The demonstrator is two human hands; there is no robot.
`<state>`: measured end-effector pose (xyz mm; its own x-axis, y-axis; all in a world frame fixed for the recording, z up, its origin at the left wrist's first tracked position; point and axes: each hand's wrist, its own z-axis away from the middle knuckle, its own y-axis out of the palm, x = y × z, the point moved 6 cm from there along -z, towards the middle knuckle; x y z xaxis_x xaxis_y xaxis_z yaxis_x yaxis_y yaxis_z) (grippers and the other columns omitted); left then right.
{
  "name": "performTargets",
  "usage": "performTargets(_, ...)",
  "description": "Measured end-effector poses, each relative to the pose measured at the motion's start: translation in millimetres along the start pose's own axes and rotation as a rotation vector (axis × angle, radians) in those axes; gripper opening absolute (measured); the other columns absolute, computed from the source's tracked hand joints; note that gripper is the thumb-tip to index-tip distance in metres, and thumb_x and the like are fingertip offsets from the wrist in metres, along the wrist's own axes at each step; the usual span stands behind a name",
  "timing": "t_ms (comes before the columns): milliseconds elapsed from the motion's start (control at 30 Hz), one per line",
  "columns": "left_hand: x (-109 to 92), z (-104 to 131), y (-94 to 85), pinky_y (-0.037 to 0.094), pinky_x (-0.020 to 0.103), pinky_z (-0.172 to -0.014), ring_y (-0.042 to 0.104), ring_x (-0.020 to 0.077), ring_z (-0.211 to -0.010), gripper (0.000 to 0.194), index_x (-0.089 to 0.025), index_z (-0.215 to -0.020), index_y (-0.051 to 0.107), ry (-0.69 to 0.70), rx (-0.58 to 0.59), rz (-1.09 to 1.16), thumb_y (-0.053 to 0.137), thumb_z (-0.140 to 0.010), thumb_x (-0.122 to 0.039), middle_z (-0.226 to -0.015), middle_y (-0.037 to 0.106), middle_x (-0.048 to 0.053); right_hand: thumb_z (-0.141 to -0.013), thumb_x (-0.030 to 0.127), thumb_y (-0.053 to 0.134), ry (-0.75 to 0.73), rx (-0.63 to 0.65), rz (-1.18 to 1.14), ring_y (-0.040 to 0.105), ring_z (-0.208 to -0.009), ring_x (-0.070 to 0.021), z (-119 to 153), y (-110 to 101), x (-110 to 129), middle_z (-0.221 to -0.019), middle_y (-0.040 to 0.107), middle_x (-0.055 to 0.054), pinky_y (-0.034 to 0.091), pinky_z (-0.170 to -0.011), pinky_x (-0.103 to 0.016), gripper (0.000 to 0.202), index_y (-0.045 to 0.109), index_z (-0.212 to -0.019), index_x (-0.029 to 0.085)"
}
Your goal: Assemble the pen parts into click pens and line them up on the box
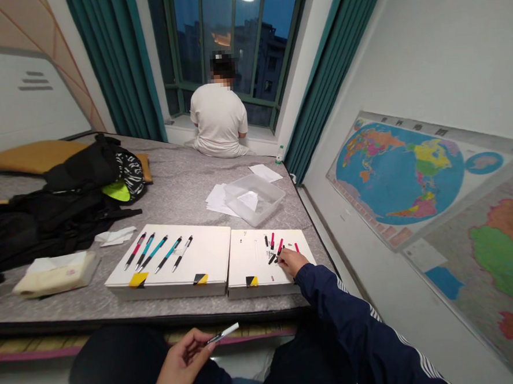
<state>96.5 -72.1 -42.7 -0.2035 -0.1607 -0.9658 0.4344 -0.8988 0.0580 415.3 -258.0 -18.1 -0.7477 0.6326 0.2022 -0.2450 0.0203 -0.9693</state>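
Observation:
Low over my lap, my left hand [186, 358] pinches a white pen barrel [225, 332] with a dark grip, pointing up to the right. My right hand [292, 261] is on the right-hand white box [247, 262], its fingers closed among loose black and pink pen parts [272, 241]; whatever is in the fingertips is hidden. Small springs and clear bits are scattered on that box lid. On the left-hand white box [212, 247], several assembled click pens [158, 251] lie in a slanted row, pink, teal and white with black.
A clear plastic tub [257, 200] stands on white papers [217, 200] behind the boxes. At left lie a tissue pack [57, 274], a black bag [57, 210] and a yellow cushion [28, 156]. A person [219, 116] in white sits by the window. Maps [403, 171] hang at right.

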Motion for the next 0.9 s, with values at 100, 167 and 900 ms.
performTargets(100,-2,0,1.7,0.052,0.025,-0.064,0.069,0.0219,-0.070,0.036,-0.018,-0.067,0.067,0.009,-0.010,-0.022,0.081,-0.065,-0.051,-0.072,0.076,0.005,-0.088,0.011,0.060,0.002,0.014,0.004,0.060,-0.091,-0.0172,1,1,0,-0.101,0.064,-0.006,0.041,-0.078,-0.027,0.013,0.070,-0.088,0.019)
performTargets(167,-3,0,4.0,0.051,0.025,-0.062,0.068,0.0209,-0.068,0.037,-0.018,-0.066,0.065,0.003,-0.011,-0.015,0.082,-0.064,-0.051,-0.069,0.074,0.003,-0.088,0.011,0.060,0.005,0.021,0.007,0.060,-0.090,-0.0173,0,2,-1,-0.100,0.064,-0.006,0.041,-0.078,-0.028,0.013,0.071,-0.088,0.019)
performTargets(900,-3,1,5.9,0.050,0.027,-0.067,0.069,0.0241,-0.075,0.038,-0.019,-0.074,0.066,0.001,-0.008,-0.042,0.079,-0.067,-0.054,-0.073,0.074,0.004,-0.088,0.010,0.058,0.010,0.008,0.008,0.059,-0.093,-0.0184,-11,12,-16,-0.101,0.064,-0.008,0.038,-0.077,-0.026,0.014,0.069,-0.085,0.017)
